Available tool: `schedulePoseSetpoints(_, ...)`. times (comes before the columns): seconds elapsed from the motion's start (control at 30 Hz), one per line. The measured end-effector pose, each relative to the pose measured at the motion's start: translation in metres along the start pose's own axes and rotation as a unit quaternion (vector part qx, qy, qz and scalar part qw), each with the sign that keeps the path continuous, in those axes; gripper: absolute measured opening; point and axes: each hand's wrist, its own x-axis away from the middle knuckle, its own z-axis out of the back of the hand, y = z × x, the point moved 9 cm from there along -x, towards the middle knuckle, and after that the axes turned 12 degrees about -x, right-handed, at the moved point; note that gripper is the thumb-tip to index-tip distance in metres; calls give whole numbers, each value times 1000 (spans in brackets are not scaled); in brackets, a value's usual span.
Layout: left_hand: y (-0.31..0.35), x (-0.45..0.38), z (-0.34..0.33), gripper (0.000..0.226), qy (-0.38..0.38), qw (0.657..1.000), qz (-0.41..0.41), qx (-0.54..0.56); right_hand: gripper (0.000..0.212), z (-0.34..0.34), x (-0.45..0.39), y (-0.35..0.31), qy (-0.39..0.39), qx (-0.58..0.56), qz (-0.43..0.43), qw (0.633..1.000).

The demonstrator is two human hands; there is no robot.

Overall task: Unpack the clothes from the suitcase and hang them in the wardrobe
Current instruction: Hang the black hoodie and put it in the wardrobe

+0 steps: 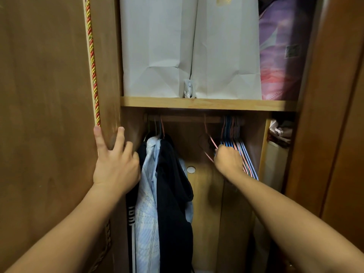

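Left hand, fingers spread, braces the wardrobe door edge; right hand grasps a pink hanger (presumably for the next garment).

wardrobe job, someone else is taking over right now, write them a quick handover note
Left hand: fingers spread, resting on the edge of the wardrobe door, holding nothing.
Right hand: curled round a pink hanger beside the bunch of empty hangers at the right of the rail.
Done: a light blue shirt and a dark garment hang at the left of the rail.
Left: take the hanger out, fetch the next garment and hang it. The suitcase is not in view, so what remains cannot be told.
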Motion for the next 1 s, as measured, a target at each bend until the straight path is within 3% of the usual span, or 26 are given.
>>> schedulePoseSetpoints(0.17,1,1,1,24,-15,1000,-11,10,27,-1,-14,18,-20,-259,-112,959)
schedulePoseSetpoints(0.3,2,2,2,33,-17,1000,-20,5,24,-6,-9,14,-32,-369,-119,921)
schedulePoseSetpoints(0.43,-1,9,10,30,-20,999,-16,26,25,-12,57,26,-43,-426,-113,897)
schedulePoseSetpoints(0.53,16,33,20,22,7,988,28,152,21,3,144,53,-43,-459,-105,881)
schedulePoseSetpoints(0.63,79,89,26,40,28,935,40,350,19,11,257,104,-65,-490,-164,854)
schedulePoseSetpoints(0.77,220,203,47,54,-56,835,-43,546,22,18,446,179,-148,-537,-323,765)
schedulePoseSetpoints(0.9,331,309,60,67,-137,815,-203,524,23,50,603,238,-150,-550,-439,694)
schedulePoseSetpoints(1.0,387,369,51,52,-173,796,-365,452,24,97,699,261,-105,-531,-513,666)
